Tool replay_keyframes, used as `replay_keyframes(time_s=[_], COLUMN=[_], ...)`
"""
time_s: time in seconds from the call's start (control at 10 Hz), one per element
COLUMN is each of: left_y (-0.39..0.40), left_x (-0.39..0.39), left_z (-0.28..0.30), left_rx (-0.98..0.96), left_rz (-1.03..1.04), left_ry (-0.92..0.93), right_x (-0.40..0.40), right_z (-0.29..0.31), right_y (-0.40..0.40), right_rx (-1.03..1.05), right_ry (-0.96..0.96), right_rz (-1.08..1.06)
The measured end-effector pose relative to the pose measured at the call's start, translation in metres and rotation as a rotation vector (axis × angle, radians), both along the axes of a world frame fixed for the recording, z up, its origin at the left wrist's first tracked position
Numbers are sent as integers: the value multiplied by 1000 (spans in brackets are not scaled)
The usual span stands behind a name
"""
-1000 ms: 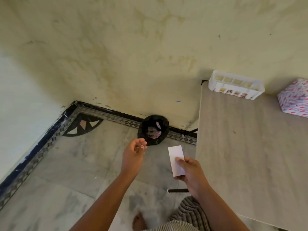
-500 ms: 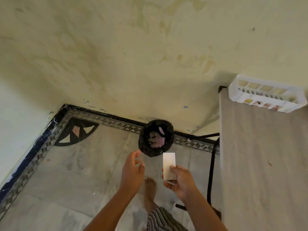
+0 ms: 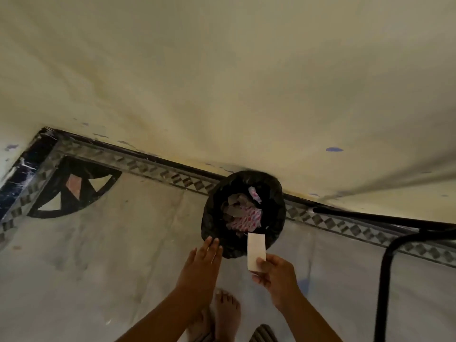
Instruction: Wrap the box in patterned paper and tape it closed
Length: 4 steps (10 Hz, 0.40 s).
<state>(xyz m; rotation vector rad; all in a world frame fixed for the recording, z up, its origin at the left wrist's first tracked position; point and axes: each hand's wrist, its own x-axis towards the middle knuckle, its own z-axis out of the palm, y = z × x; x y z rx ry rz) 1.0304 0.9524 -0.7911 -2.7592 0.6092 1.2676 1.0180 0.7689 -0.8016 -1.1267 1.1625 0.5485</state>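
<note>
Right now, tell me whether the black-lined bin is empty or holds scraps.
It holds scraps: the bin stands upright by the wall, and crumpled patterned paper scraps show inside its open mouth.

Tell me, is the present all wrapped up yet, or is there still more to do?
The box itself isn't in view, so I can't tell whether it's wrapped. Patterned paper scraps already lie in the black bin, so some cutting looks done. In hand: the right hand pinches a white slip at the bin's edge, and the left hand reaches toward it with straight fingers. Left: probably dropping the slip in.
</note>
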Motion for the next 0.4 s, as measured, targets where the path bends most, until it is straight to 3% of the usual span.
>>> replay_keyframes(time_s=[0.2, 0.4], left_y=[-6, 3], left_x=[20, 19], left_z=[-90, -83], left_rx=[12, 27], left_rz=[-130, -85], left_ry=[62, 178], right_x=[27, 13], right_z=[-83, -70], right_y=[4, 6], right_rx=[85, 26], right_ry=[20, 92], right_rz=[-176, -157])
